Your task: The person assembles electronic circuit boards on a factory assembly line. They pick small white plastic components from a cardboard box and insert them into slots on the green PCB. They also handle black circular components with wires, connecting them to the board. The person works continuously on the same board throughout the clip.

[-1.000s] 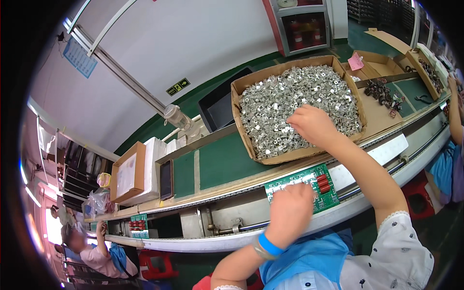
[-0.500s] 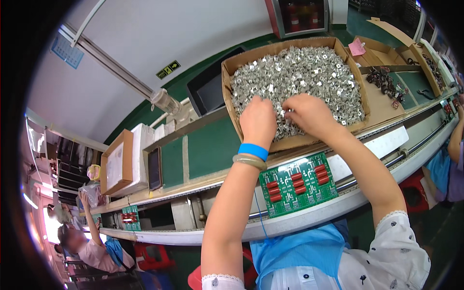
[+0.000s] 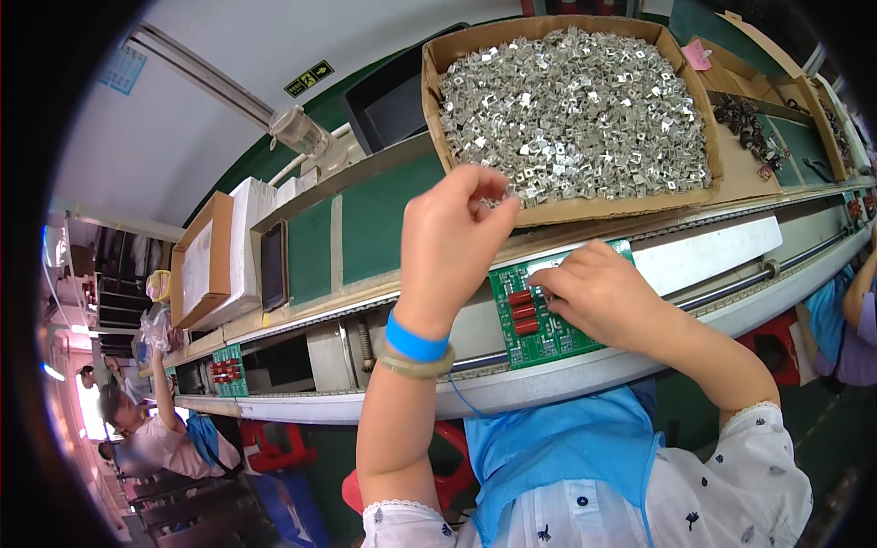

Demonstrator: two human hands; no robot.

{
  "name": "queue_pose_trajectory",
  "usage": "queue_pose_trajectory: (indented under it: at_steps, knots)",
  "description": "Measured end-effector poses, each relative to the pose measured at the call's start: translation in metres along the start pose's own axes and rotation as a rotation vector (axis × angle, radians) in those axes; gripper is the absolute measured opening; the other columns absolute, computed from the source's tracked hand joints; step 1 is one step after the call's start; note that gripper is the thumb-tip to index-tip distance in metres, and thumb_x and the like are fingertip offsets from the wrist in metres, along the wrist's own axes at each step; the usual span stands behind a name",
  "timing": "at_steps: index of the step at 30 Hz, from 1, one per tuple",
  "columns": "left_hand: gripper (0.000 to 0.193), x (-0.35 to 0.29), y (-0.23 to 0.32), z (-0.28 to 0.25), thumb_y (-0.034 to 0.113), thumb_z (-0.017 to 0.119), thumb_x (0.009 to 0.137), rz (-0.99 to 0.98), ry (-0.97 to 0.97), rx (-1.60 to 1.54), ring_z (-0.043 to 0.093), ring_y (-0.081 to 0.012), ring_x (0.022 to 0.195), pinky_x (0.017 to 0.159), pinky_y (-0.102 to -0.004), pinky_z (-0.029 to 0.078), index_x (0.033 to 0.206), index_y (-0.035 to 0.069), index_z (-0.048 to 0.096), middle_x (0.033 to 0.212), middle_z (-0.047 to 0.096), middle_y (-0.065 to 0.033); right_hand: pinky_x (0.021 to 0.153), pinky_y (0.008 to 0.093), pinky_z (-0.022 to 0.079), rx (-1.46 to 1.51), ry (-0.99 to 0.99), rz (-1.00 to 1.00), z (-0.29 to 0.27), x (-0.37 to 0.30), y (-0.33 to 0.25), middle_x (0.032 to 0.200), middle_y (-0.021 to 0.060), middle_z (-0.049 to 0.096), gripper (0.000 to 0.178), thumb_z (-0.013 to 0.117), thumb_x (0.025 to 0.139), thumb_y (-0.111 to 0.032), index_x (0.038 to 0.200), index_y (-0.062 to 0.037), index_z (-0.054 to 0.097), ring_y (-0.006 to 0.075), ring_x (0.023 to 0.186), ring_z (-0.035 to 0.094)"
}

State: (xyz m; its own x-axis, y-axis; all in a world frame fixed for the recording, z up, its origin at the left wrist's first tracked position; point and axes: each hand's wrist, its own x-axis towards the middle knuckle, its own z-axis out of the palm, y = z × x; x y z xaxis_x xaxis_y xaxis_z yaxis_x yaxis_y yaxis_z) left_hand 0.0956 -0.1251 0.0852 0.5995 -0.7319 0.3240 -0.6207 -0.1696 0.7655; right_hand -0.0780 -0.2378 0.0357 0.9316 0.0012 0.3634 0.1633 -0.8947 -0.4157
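Note:
A shallow cardboard box (image 3: 585,212) is heaped with small silvery metal brackets (image 3: 566,119). My left hand (image 3: 452,242) is raised at its near left corner, thumb and fingers curled together; what they hold, if anything, is too small to make out. Below the box, a green circuit board (image 3: 562,342) with red components (image 3: 523,312) lies on the conveyor rails. My right hand (image 3: 607,297) is over the right part of this board, hiding it, with the fingertips pinched on what looks like a small metal bracket.
Beyond the box lies a black tray (image 3: 388,105). To the left are a dark framed panel (image 3: 274,265) and an open carton (image 3: 206,260). Another circuit board (image 3: 228,370) sits further along the conveyor. Wire bundles (image 3: 744,128) lie at the right. Co-workers sit on both sides.
Both hands have left the heap of brackets. My right hand has come down to the circuit board, while my left has drawn back to the box's near corner. The view has shifted.

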Motion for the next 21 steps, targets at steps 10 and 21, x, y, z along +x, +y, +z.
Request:
queue_pose_trajectory:
  at_steps: [10,21]
  knots:
    - [0.021,-0.092,-0.025,-0.016,0.004,0.079,0.081,-0.159,-0.158,-0.039,0.057,-0.0081,0.066,0.059,-0.0239,0.047,0.101,0.001,0.076,0.082,0.069,-0.0042,0.083,0.0418,0.039,-0.288,-0.074,-0.027,0.020,0.000,-0.010,0.072,0.0044,0.066,0.040,0.062,0.081,-0.006,0.121,-0.0031,0.062,0.0218,0.091,0.062]
    - [0.018,-0.111,-0.048,0.005,0.003,0.078,0.079,-0.019,-0.240,0.093,0.063,-0.0205,0.067,0.062,-0.0322,0.051,0.097,0.002,0.075,0.089,0.068,-0.0093,0.088,0.0411,0.041,-0.176,0.004,0.064,-0.001,-0.001,-0.010,0.093,0.0056,0.068,0.052,0.080,0.076,-0.016,0.124,-0.0075,0.063,0.0245,0.098,0.061]
